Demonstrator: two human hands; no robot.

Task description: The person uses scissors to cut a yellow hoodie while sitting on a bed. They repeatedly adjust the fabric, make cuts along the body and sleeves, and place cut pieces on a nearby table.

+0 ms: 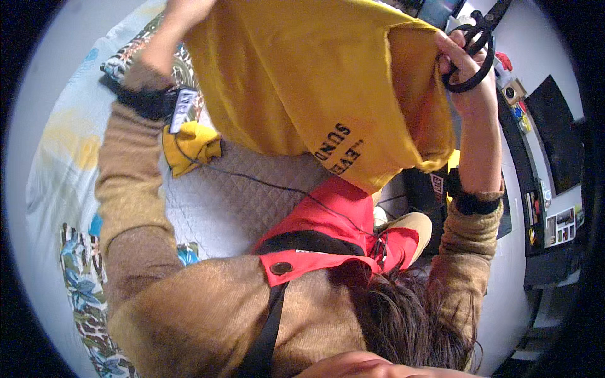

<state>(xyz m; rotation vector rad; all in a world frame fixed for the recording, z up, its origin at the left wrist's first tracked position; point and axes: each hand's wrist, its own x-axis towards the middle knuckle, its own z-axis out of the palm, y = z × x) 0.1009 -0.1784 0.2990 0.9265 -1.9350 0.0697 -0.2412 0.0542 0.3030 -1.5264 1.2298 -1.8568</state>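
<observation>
A large piece of mustard-yellow fabric (279,80), with black printed lettering near its lower edge, hangs raised between my two hands. My left hand (186,16) is at its upper left edge, blurred, its fingers cut off by the picture's top. At the upper right corner my right hand (461,59) pinches the fabric between thumb and finger. Black-handled scissors (487,56) hang on that same hand, blades pointing up and away from the cloth. Along the right side the fabric folds open, showing its inner face. Below my left wrist lies a smaller crumpled yellow scrap (189,149).
A grey quilted cover (236,198) lies under the cloth. A thin dark cable (264,182) runs from my left wrist band to my red apron (326,212). Patterned fabric (85,288) lies at the left. A television (557,137) and a sectioned white organizer (563,227) stand at the right.
</observation>
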